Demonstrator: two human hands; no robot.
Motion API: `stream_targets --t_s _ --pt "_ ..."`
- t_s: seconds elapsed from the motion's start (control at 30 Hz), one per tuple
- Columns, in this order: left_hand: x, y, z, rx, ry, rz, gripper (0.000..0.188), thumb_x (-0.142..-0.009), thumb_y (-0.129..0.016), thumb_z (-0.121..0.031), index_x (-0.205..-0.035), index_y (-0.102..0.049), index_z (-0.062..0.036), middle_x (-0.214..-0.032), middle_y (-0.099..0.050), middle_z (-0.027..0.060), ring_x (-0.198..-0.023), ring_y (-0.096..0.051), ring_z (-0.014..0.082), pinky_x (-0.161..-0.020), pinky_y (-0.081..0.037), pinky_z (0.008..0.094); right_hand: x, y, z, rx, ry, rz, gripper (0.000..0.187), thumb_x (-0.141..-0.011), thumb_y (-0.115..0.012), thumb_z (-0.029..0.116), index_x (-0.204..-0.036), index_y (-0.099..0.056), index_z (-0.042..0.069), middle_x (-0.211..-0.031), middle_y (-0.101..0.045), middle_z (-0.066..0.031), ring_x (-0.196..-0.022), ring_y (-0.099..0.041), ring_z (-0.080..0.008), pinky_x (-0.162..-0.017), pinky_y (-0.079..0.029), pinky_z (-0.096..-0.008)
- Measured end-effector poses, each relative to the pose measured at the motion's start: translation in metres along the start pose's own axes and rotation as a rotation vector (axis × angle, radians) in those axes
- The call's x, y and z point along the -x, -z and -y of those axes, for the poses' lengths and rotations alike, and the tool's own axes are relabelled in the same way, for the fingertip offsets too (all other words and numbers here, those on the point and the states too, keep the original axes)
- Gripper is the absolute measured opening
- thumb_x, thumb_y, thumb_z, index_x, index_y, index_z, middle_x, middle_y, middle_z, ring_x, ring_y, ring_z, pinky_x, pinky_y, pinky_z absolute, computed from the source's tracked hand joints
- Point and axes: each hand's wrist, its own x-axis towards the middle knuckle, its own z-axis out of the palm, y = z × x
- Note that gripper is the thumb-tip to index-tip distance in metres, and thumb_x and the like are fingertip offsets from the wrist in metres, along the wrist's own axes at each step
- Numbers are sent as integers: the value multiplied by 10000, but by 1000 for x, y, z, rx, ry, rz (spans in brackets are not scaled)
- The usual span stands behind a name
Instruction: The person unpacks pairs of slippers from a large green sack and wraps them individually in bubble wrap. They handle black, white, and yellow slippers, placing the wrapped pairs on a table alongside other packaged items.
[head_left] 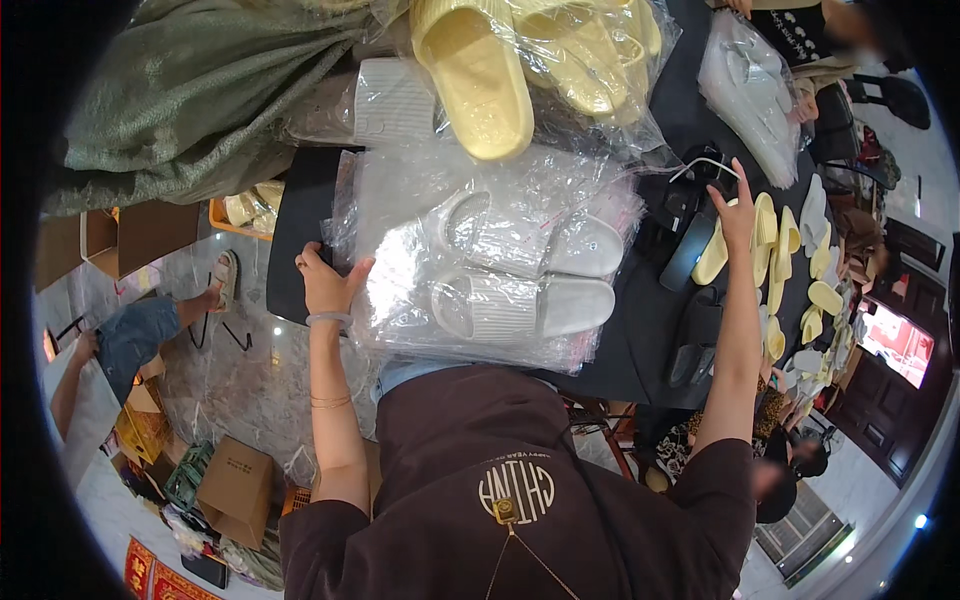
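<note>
A pair of white slide slippers [580, 305] lies on a stack of clear plastic bags [390, 210] in front of me; whether the pair is inside the top bag I cannot tell. My left hand [330, 287] is at the left edge of the stack, thumb and fingers apart, with the thumb over the plastic. Out to the right, my right hand [736, 212] has its thumb and forefinger spread. Its forefinger is at the end of a thin white curved strip [705, 163], above black slippers [690, 245]. Neither hand visibly grips anything.
Bagged yellow slippers [480, 90] lie at the far side of the dark table [295, 220]. Loose yellow slippers [765, 240] line the right. Another person's hand [803, 100] is by a bagged white pair [750, 90]. Cardboard boxes [235, 490] stand on the floor at left.
</note>
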Motion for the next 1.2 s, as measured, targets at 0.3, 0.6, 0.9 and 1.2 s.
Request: stream_targets --t_s 0.3,0.6,0.9,1.2 --pt "-1 0 -1 10 -8 8 926 -590 -788 -472 -1163 -318 83 -1113 -387 277 -1007 -451 402 -833 -420 420 0 0 6 30 26 -5 660 -705 -731 120 -1296 -438 145 -1130 -590 -152 -1026 -582 -239 -854 -444 -311" --pt "0 -3 4 -11 -64 -27 874 -600 -795 -416 -1161 -322 59 -1122 -386 269 -983 -479 412 -793 -451 427 2 1 8 -26 -27 33 676 -719 -714 109 -1319 -402 120 -1197 -551 -144 -1085 -542 -249 -906 -411 -320" --pt "-1 -2 4 -19 -47 -9 893 -584 -806 -411 -1164 -316 60 -1122 -387 274 -992 -477 414 -812 -446 419 -2 5 -5 3 51 34 650 -716 -707 109 -1296 -416 75 -1282 -480 -106 -1178 -462 -245 -986 -357 -324" --pt "-2 -4 7 -15 -63 -14 924 -579 -808 -412 -1183 -292 59 -1149 -366 290 -1038 -448 428 -852 -428 427 -2 5 -8 -7 79 -20 631 -693 -718 117 -1260 -447 68 -1246 -512 -106 -1145 -494 -246 -966 -382 -327"
